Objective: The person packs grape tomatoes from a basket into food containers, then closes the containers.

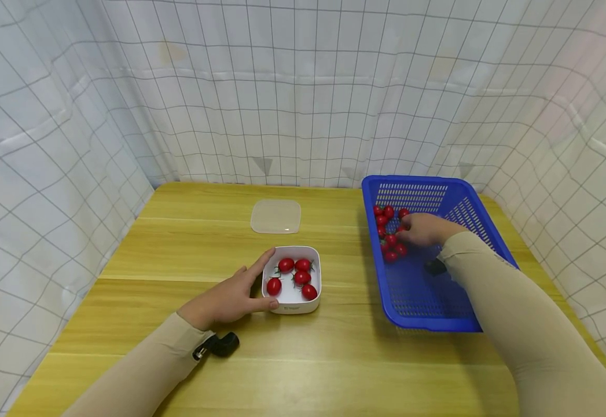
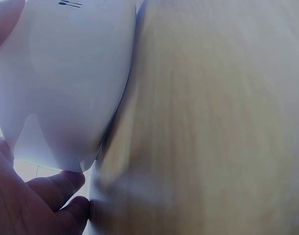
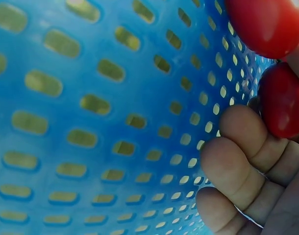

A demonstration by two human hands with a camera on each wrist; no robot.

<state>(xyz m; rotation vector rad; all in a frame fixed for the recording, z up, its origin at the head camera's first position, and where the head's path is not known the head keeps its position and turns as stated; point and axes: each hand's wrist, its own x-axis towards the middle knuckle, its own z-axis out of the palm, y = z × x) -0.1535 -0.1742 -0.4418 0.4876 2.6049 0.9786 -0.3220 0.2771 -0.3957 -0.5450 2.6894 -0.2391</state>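
A red tomato [image 3: 284, 103] is sitting at the fingertips of the right hand [image 1: 425, 229], inside the basket [image 1: 378, 272]. As far as the right wrist view is showing, this hand is holding it in a narrow pinch with curled fingers, probably because so smooth and round a thing could be rolling away from a flat touch. More tomatoes [image 1: 390, 238] are lying in a cluster just left of the right hand, along the basket's nearer side to the left hand, so the fingers are pointing that way. The left hand [image 1: 232, 295] is spreading wide around the box [image 1: 289, 292], its thumb resting on the near side and its forefinger reaching the far corner; I think this grip is keeping the light box from sliding. Five tomatoes are lying loosely in the box, just right of the left palm. The lid [image 1: 275, 216] is lying flat beyond the left fingers, apart from the box, perhaps so that the top is staying free. Under both hands the table [image 1: 177, 260] is supporting everything, and a checked curtain [image 1: 282, 87] is hanging beyond their reach.
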